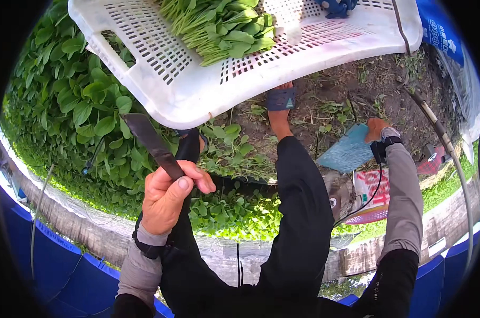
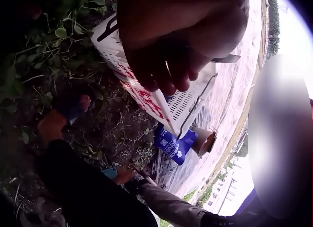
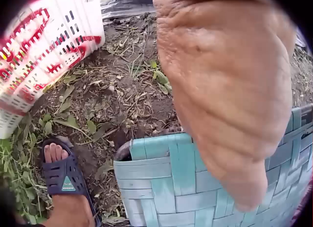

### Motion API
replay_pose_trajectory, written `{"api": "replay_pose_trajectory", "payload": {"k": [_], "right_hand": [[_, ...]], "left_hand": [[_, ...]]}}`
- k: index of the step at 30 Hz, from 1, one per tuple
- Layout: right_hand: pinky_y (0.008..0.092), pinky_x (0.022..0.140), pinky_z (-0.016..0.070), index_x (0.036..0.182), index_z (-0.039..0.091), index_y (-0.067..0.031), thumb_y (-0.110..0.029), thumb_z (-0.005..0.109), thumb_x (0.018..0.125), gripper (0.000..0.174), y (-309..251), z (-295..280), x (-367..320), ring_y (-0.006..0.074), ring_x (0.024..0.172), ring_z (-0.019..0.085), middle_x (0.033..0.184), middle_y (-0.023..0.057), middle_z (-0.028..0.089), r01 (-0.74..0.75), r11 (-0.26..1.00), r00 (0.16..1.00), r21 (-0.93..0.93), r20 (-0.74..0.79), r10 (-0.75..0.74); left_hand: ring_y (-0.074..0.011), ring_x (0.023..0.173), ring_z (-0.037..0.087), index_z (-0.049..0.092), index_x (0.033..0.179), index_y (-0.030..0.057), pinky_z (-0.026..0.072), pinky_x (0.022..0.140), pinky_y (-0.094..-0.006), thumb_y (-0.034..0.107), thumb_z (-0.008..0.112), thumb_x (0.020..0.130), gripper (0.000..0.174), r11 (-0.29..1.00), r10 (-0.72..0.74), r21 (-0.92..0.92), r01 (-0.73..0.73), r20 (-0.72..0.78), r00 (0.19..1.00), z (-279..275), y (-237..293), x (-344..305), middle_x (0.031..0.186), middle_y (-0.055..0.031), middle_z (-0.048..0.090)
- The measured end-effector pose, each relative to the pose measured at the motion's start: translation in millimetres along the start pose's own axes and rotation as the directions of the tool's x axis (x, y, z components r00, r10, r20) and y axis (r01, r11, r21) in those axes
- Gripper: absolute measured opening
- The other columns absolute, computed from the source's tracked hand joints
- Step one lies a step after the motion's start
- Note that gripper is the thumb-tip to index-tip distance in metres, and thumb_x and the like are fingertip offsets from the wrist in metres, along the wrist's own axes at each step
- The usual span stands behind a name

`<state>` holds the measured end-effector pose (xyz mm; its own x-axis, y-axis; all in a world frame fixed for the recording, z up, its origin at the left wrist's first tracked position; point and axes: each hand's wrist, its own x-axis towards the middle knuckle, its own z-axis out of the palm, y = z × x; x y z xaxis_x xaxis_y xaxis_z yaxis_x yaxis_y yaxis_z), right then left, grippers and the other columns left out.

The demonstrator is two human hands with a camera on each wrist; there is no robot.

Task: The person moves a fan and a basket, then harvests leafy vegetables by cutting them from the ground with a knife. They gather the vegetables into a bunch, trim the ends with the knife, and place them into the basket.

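My left hand (image 1: 168,199) grips the handle of a dark flat-bladed knife (image 1: 147,139), its blade pointing up and away, just short of the white crate's corner. Only a bit of the blade (image 2: 228,58) shows past the shadowed fingers in the left wrist view. Low on my right side, my right hand (image 1: 377,129) holds the edge of a teal woven-strap basket (image 1: 347,150). Seen from the right wrist, the hand (image 3: 225,90) comes down over the upper rim of the woven wall (image 3: 171,188), a fingertip against its face.
A white slatted crate (image 1: 197,100) carries a heap of leafy greens (image 1: 224,32) and a blue glove (image 1: 338,7). Leafy plants (image 1: 65,100) crowd the left. A thin pole (image 1: 436,124) rises at right. My sandaled foot (image 1: 280,98) stands on soil near a pink basket (image 1: 364,215).
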<state>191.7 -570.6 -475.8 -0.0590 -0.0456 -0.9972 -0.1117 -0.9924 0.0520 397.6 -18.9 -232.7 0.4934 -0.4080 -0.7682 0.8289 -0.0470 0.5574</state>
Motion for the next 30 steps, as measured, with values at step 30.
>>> {"api": "replay_pose_trajectory", "payload": {"k": [30], "right_hand": [[0.0394, 0.086, 0.0547, 0.119, 0.07, 0.0033, -0.037, 0.077, 0.093, 0.049, -355.6, 189.5, -41.7, 0.0229, 0.093, 0.07, 0.099, 0.0153, 0.076, 0.454, 0.51, 0.809, 0.731, -0.098, -0.579]], "left_hand": [[-0.0169, 0.077, 0.053, 0.044, 0.127, 0.0109, 0.0449, 0.075, -0.0362, 0.023, 0.038, 0.115, 0.018, 0.968, 0.228, -0.02, -0.249, -0.338, 0.913, -136.6, 48.8, -4.8, 0.082, -0.0012, 0.052]]}}
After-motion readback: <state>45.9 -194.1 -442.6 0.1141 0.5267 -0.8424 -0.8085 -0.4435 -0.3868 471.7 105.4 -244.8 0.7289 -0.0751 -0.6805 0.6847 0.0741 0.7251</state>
